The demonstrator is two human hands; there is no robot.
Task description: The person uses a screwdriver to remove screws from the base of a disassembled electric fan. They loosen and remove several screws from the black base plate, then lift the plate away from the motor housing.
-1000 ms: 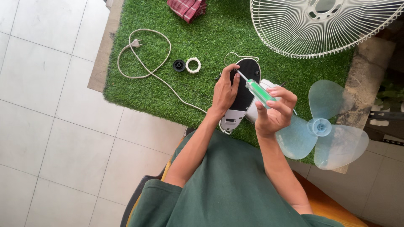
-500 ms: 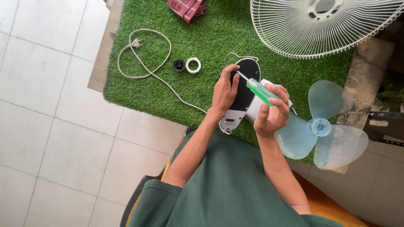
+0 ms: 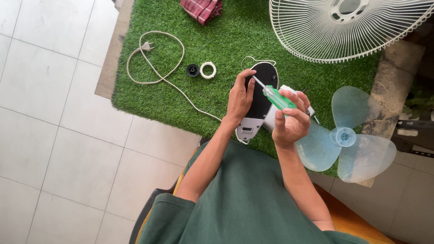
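— What were the hands doing?

— The left hand (image 3: 239,97) steadied a black, oval plastic fan housing (image 3: 261,92) with a pale grey end, lying on the green artificial-grass mat (image 3: 217,45) just in front of the person. The right hand (image 3: 289,119) was wrapped tight round a green translucent-handled screwdriver (image 3: 275,96), its tip set against the housing's upper face — a screw was being worked, I judged.

— What did the next move call for?

— Keeping the tip seated and the housing from twisting under the left fingers.

— Any labels?

— Only a small pale rectangular panel on the grey end; too small to make out.

— And around it?

— A clear blue three-blade plastic fan propeller (image 3: 346,135) to the right, a white wire fan guard (image 3: 343,31) above, a coiled white power cord (image 3: 156,58) to the left, a black round knob (image 3: 193,70) beside a white ring (image 3: 208,70), and red checked cloth (image 3: 202,9) at the top edge.
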